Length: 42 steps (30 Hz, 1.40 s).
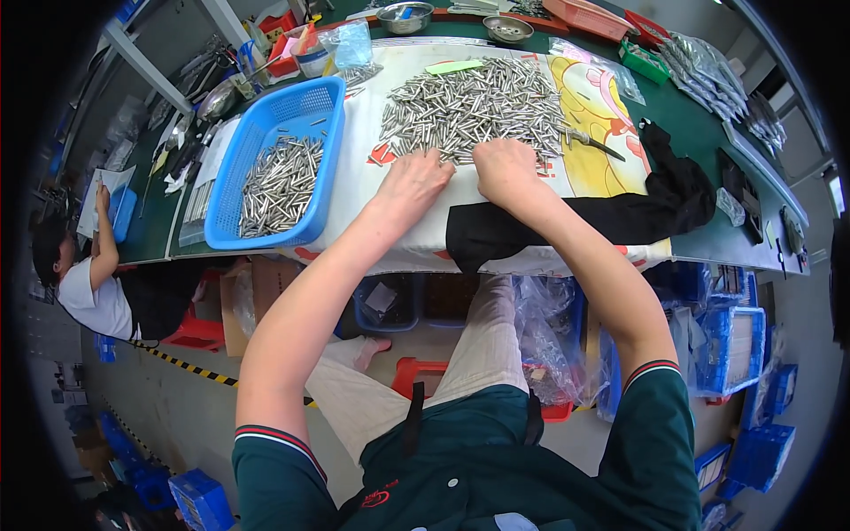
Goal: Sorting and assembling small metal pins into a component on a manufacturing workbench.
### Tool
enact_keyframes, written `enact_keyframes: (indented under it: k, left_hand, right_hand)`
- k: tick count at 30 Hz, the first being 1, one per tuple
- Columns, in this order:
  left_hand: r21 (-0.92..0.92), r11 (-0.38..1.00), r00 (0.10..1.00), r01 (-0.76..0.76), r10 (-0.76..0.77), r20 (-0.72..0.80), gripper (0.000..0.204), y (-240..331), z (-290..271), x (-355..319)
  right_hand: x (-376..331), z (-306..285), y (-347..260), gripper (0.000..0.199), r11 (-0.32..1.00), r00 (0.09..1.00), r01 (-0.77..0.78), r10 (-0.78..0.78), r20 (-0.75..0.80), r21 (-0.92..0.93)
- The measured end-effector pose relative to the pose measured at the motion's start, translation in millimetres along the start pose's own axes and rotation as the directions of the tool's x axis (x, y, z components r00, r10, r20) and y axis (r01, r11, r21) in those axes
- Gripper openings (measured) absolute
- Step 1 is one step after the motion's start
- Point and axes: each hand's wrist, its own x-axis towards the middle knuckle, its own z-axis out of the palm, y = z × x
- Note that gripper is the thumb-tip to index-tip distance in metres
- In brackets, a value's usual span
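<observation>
A wide heap of small shiny metal pins (478, 102) lies on a white cloth with printed pictures (359, 190). At the heap's near edge, my left hand (416, 183) is closed, fingertips among the closest pins. Just right of it, my right hand (506, 170) is curled closed against the same edge. Whatever either hand holds is hidden by the fingers. Left of the heap stands a blue perforated plastic basket (332, 164) with many more pins inside. A black cloth (522, 232) lies under my right forearm. Tweezers or a similar slim dark-tipped tool (595, 143) rest right of the heap.
Metal bowls (509, 29) and a salmon-coloured tray (584, 18) stand at the table's back. A green box (644, 60) and bagged parts (704, 75) sit at far right. At far left, another person (93, 274) works at the green table. Blue crates (730, 350) stand below right.
</observation>
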Motion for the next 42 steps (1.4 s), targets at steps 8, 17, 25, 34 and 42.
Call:
enact_keyframes:
  k: [8,17,25,34,42]
  left_hand:
    - [0.077,0.997,0.997,0.029,-0.034,0.066,0.004,4.1,2.0,-0.8]
    - [0.025,0.999,0.999,0.039,-0.038,-0.023,0.005,4.8,4.5,-2.7]
    - [0.066,0.998,0.999,0.02,-0.023,0.044,0.007,9.1,-4.2,12.2]
    - [-0.484,0.856,0.92,0.183,-0.323,-0.222,0.003,-2.9,-19.0,10.0]
    - [-0.984,0.156,0.722,0.089,-0.69,-0.044,0.018,-17.3,23.4,70.6]
  right_hand:
    - [-2.1,3.0,-5.6,0.007,0.966,0.961,0.23,-0.244,-0.127,-0.116]
    - [-4.3,17.1,-2.8,0.007,0.934,0.928,0.322,-0.344,-0.143,-0.155]
    - [-2.4,-9.1,1.3,0.007,0.945,0.949,0.289,-0.304,-0.087,-0.151]
    - [25.5,1.0,31.6,0.009,0.89,0.911,0.369,-0.29,-0.293,0.266]
    - [67.7,16.1,46.4,0.01,0.535,0.721,0.552,0.08,-0.689,0.64]
